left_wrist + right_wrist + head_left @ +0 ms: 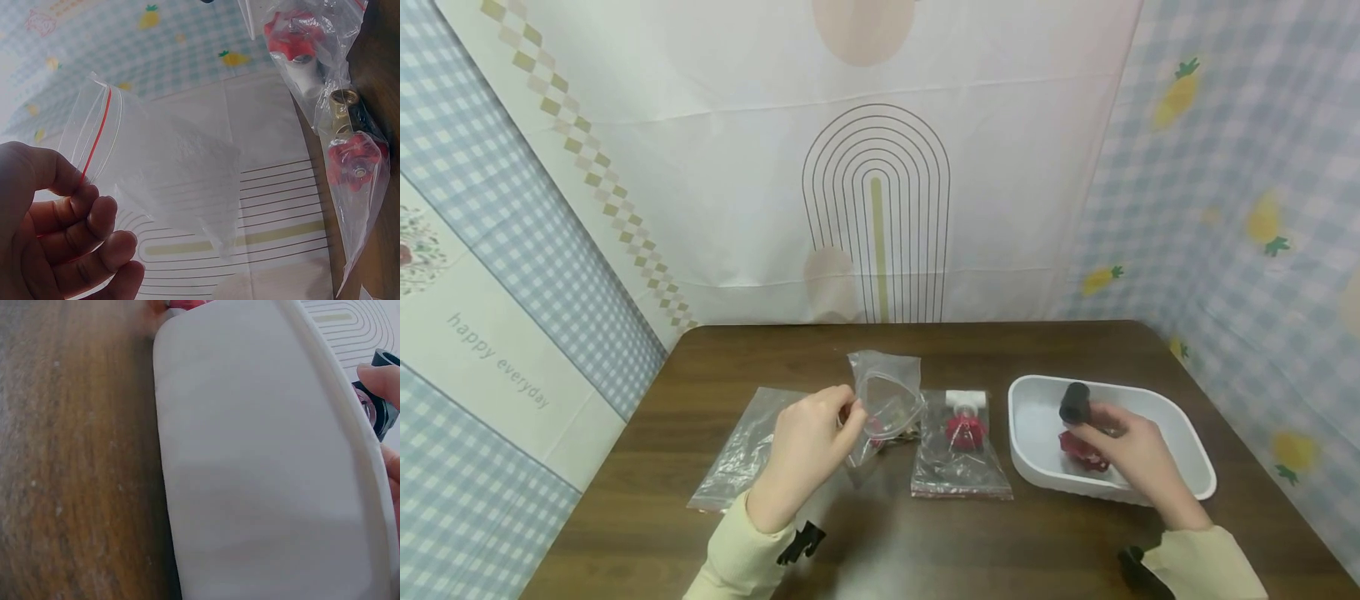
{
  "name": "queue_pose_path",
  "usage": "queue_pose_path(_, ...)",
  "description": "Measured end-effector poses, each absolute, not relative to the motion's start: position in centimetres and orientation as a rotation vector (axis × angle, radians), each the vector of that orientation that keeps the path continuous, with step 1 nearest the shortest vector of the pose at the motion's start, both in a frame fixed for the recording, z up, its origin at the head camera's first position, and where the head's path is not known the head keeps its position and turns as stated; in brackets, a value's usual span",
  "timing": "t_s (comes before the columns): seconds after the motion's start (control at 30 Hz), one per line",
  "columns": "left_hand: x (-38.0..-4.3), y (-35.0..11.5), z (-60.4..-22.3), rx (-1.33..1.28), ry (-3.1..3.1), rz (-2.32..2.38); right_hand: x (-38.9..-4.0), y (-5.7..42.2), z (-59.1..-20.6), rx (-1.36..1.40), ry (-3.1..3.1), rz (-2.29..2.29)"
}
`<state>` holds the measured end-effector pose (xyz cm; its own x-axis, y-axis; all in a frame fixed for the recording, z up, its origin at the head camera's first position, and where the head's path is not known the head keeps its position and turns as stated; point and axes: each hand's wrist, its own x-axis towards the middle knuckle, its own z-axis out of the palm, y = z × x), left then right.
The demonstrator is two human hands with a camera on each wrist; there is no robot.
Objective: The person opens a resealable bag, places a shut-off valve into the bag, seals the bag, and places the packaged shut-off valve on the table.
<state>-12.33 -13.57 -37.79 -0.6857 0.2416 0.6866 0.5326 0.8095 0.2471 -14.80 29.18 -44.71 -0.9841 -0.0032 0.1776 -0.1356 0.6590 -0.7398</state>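
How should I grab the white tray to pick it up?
Probably hold the white tray by its raised rim, one hand at each short end, coming from left and right. It's longer side to side, and that rim stands up above the table.

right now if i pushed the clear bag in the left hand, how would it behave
The clear bag would likely swing and crumple, since its film looks thin and creased. It is probably very light: nothing shows inside, and the left hand pinches just its edge.
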Motion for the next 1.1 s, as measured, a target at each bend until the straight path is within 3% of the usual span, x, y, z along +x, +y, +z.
queue_pose_path(0.23, -12.4, -13.5, -37.7, -0.534, -2.337, -0.56, -14.7, 29.5, -44.0, 0.006, -2.656, 1.316)
queue_pose_path(0.7, -12.2, -13.9, -37.4, -0.518, -2.338, -0.567, -13.4, 27.6, -40.5, 0.07, -2.39, 1.536)
queue_pose_path(1.1, -12.1, -13.8, -37.4, -0.513, -2.345, -0.561, -12.1, 24.2, -38.6, 0.325, -2.392, 1.577)
